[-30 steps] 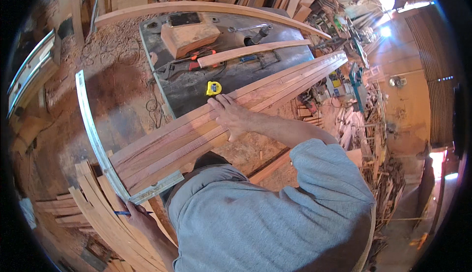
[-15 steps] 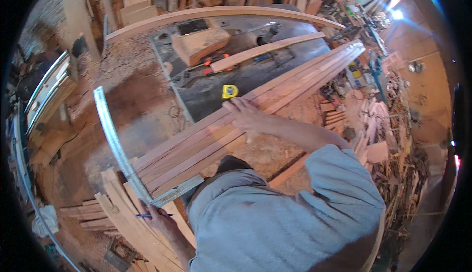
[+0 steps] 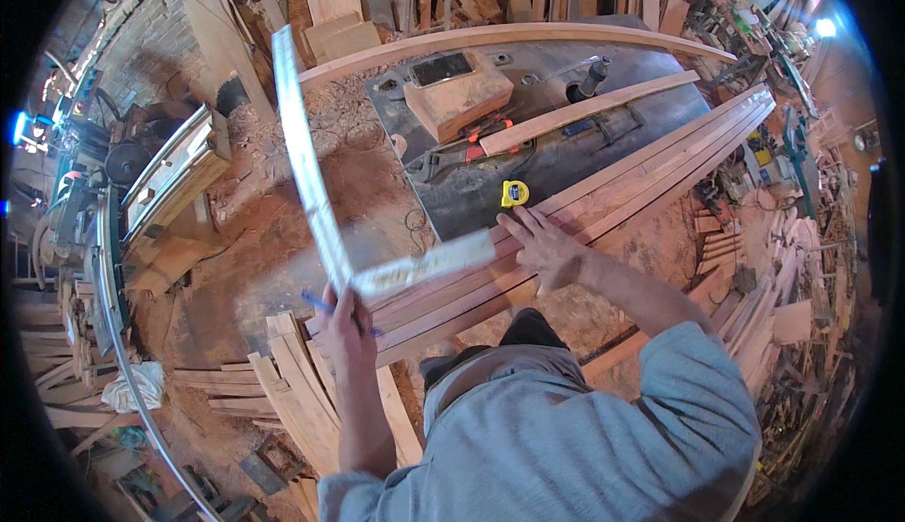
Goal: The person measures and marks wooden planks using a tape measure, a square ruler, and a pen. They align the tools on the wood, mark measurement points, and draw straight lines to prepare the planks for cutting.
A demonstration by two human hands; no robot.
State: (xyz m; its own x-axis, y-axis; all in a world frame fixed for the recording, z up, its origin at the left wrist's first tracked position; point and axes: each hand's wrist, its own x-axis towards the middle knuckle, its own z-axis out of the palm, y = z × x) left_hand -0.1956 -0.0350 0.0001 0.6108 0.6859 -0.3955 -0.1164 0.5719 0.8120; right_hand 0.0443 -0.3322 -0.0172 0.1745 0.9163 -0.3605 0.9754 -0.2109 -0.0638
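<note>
My left hand (image 3: 349, 322) is closed round the corner of a metal carpenter's square (image 3: 304, 149), with a blue pen (image 3: 319, 303) also between its fingers. The square's long leg points away from me, past the ends of the boards. Its short leg, blurred, lies across above the boards and reaches close to my right hand (image 3: 549, 247). That hand rests with spread fingers on a row of long reddish boards (image 3: 622, 192) laid side by side. A yellow tape measure (image 3: 515, 194) sits just beyond its fingertips.
Behind the boards is a dark metal tabletop (image 3: 438, 192) bearing a wooden block (image 3: 462, 102), a narrow strip (image 3: 584, 115) and tools. A long curved strip (image 3: 528, 33) spans its far edge. Cut boards (image 3: 297, 381) lie at my left; offcuts (image 3: 773, 286) pile up at right.
My left hand has lifted the square and moved it away from me, so the short leg now crosses over the boards. My right hand stays on the boards. The view has turned left.
</note>
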